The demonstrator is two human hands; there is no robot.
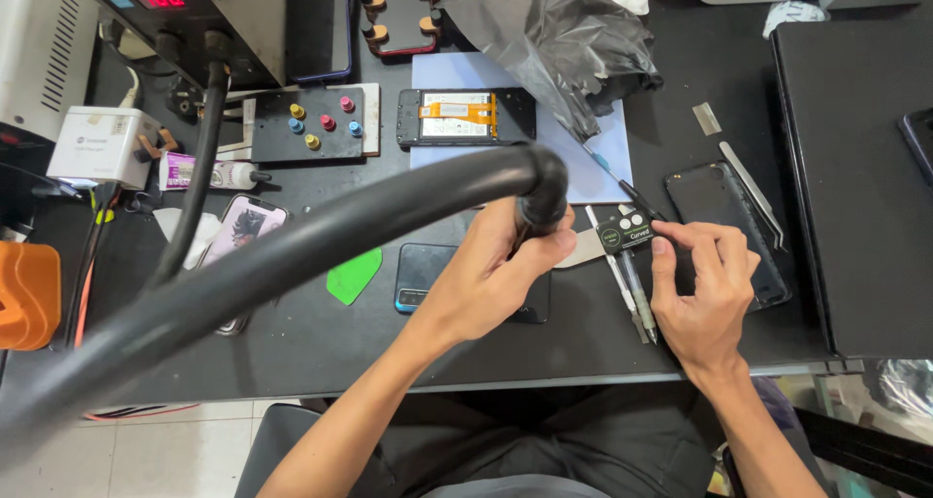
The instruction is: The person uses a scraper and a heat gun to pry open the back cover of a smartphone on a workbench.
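L hand (496, 274) grips hose nozzle (540, 206) vertical, tip down; hose (292, 255) runs left.

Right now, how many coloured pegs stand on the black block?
5: yellow and pink at the back, blue, red and light blue mid-row. A sixth, yellow, makes 6.

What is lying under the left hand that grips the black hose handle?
Under the left hand holding the hose handle, a dark phone lies flat on the black table. Its left end shows; the hand covers the rest, so its right end cannot be seen.
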